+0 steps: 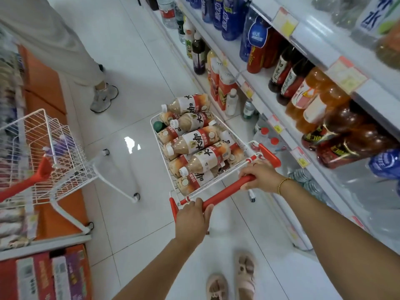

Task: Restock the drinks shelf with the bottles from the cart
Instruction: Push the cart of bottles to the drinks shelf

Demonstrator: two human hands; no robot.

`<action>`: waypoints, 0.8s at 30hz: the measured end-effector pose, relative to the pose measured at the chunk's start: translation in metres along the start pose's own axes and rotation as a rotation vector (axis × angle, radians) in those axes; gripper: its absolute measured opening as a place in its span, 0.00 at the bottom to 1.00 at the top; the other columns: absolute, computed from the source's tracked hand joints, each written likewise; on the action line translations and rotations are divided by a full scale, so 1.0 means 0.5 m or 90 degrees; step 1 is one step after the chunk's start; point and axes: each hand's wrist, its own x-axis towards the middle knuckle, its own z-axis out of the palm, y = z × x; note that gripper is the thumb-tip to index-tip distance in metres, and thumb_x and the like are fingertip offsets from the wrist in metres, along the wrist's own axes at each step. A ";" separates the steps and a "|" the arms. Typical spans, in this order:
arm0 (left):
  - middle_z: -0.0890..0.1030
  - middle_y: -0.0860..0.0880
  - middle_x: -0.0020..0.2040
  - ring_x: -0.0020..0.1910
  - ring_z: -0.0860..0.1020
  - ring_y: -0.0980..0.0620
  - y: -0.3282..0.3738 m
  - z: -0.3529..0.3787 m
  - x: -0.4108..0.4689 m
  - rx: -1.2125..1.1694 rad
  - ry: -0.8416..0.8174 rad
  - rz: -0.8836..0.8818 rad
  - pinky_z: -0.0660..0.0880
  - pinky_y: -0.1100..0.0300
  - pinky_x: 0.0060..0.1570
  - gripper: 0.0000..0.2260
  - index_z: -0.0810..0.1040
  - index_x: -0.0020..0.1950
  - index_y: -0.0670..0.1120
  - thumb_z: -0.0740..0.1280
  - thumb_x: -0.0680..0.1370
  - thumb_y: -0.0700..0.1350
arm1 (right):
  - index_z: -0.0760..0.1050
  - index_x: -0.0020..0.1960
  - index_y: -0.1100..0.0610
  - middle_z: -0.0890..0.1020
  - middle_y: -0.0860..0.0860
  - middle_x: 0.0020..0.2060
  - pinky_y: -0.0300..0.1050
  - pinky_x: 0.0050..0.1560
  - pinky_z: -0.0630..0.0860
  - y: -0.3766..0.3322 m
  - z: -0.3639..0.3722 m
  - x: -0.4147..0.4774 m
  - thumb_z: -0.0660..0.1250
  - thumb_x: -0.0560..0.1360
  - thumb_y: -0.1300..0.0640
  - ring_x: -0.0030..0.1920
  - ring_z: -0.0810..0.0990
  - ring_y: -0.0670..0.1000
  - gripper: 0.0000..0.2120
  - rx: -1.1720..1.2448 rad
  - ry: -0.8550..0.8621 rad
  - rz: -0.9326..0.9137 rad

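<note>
Left grip (pixel 191 221) has its fingers wrapped over the left end of the red plastic handle bar (pixel 227 189). Right grip (pixel 259 176) is closed round the same bar nearer its right end, thin gold bracelet (pixel 283 185) on that wrist. Both hold the bar only, no bottle in either

The bar belongs to the small white wire cart (pixel 162 153), which stands on the white tiled floor (pixel 129 100) just beside the white metal drinks shelf (pixel 311 34) on the right

Task things are the large clear plastic bottles of beige milky drink with white caps and red-and-white labels (pixel 194 144). All are in the cart, lying on their sides in layers, heaped above the rim at the far end. One green-capped bottle (pixel 159 126) sits at the far left corner. Cannot tell which shelf slot is theirs

Handling, my judgement:
- Big and full, so likely heavy, best one per grip
- Thin plastic wall probably gives under a squeeze, and the smooth label film may slip
- Not fragile, but round, so the pile can roll once one is lifted; take the top ones first
- Caps point left, so take hold at the neck below the cap or round the waisted middle

Also here: a second white wire cart with red handle (pixel 43 144) on the left, and another person's grey trainer (pixel 104 98) further up the aisle
</note>
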 end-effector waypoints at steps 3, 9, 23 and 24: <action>0.80 0.52 0.45 0.41 0.78 0.53 -0.012 -0.041 0.091 0.000 -0.004 -0.016 0.74 0.59 0.42 0.21 0.72 0.51 0.49 0.46 0.79 0.61 | 0.70 0.38 0.37 0.73 0.37 0.38 0.41 0.54 0.52 -0.004 -0.060 0.081 0.70 0.69 0.44 0.51 0.64 0.45 0.08 0.010 -0.002 -0.002; 0.79 0.50 0.47 0.44 0.77 0.52 -0.057 -0.131 0.259 -0.013 -0.053 -0.040 0.71 0.60 0.43 0.20 0.71 0.52 0.48 0.47 0.80 0.60 | 0.75 0.49 0.45 0.74 0.43 0.42 0.47 0.61 0.59 -0.030 -0.155 0.242 0.67 0.72 0.43 0.52 0.66 0.47 0.09 -0.009 -0.020 -0.023; 0.80 0.47 0.47 0.44 0.78 0.48 -0.164 -0.286 0.603 -0.057 -0.076 -0.040 0.73 0.55 0.43 0.21 0.72 0.50 0.46 0.49 0.80 0.61 | 0.72 0.43 0.38 0.76 0.42 0.43 0.42 0.53 0.59 -0.090 -0.372 0.578 0.68 0.72 0.44 0.51 0.69 0.47 0.04 -0.020 -0.094 0.005; 0.80 0.46 0.48 0.45 0.78 0.46 -0.172 -0.296 0.624 -0.053 -0.083 -0.034 0.73 0.53 0.45 0.21 0.72 0.51 0.46 0.49 0.80 0.60 | 0.72 0.42 0.39 0.74 0.41 0.41 0.40 0.49 0.61 -0.095 -0.387 0.596 0.68 0.72 0.44 0.49 0.69 0.47 0.05 -0.010 -0.107 0.016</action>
